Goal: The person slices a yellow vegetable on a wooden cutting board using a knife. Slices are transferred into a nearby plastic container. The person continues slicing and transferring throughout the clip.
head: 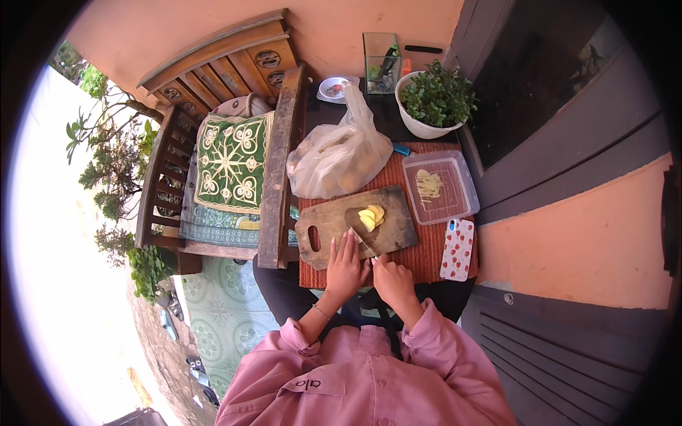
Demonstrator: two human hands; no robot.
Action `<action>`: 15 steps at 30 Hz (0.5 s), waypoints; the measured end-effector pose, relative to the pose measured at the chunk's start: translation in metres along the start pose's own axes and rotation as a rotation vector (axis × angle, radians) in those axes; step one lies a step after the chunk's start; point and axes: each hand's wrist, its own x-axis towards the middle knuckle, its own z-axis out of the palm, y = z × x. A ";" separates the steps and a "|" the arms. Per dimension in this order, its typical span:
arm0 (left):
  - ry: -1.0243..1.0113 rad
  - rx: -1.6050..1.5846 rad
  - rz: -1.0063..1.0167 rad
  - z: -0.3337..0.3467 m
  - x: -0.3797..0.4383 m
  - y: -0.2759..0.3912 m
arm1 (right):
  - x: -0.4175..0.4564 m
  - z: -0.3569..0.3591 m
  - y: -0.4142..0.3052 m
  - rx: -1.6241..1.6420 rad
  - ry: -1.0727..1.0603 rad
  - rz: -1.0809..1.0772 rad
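My right hand (392, 276) grips the handle of a knife (366, 245), whose blade points up and left over the wooden cutting board (333, 218). On the board's near edge lies my left hand (345, 263), its fingers extended by the tip of the blade; whether something is under them I cannot tell. Several yellow slices, perhaps potato (371, 217), overlap beyond the blade on a damp patch of the board. To the right, thin pale strips (429, 185) lie in a clear plastic container (462, 205).
A plastic bag of round produce (341, 165) stands behind the board. Right of the board lies a phone in a strawberry-print case (457, 250). A blue-handled tool (402, 149), a potted plant (437, 101) and a glass tank (381, 64) are farther back; a wooden bench (277, 175) adjoins at left.
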 end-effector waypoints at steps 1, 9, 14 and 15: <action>0.003 0.003 0.002 -0.001 0.000 0.000 | 0.001 0.000 -0.001 -0.026 0.003 0.007; 0.019 0.006 0.027 -0.001 0.001 -0.001 | 0.004 0.013 -0.007 -0.192 0.037 0.001; 0.016 0.013 0.027 -0.001 0.001 -0.002 | 0.007 0.012 -0.008 -0.145 0.006 0.021; 0.016 0.013 0.028 0.000 0.002 -0.002 | 0.007 0.013 -0.008 -0.148 -0.004 0.027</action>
